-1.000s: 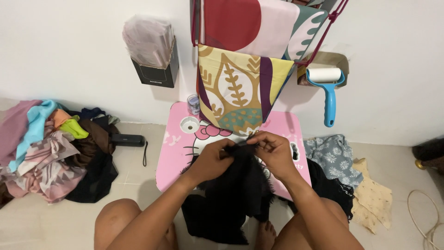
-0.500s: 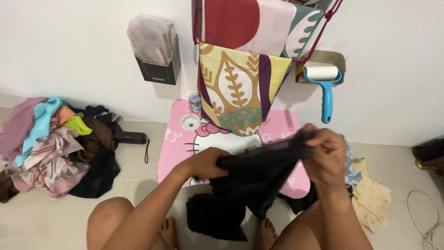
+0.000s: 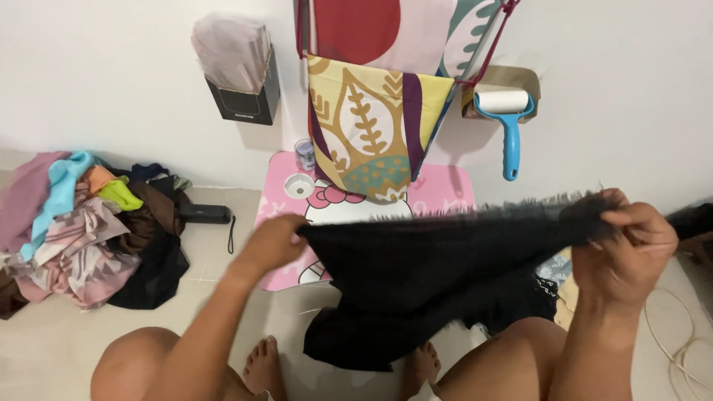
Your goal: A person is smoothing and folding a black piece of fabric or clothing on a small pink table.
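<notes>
Both hands are closed on the top edge of a black fringed woven cloth (image 3: 438, 260): the left hand (image 3: 271, 241) has its fingers pinched shut on one corner and the right hand (image 3: 620, 245) has its fingers bunched tight around the other end. The cloth is stretched between them in front of a pink cartoon-printed low surface (image 3: 445, 189), its lower part hanging toward the floor. Left of that surface lies a heap of mixed coloured garments (image 3: 82, 223); above it, on the wall, hang a patterned fabric panel (image 3: 371, 134) and a blue-handled lint roller (image 3: 506, 119).
</notes>
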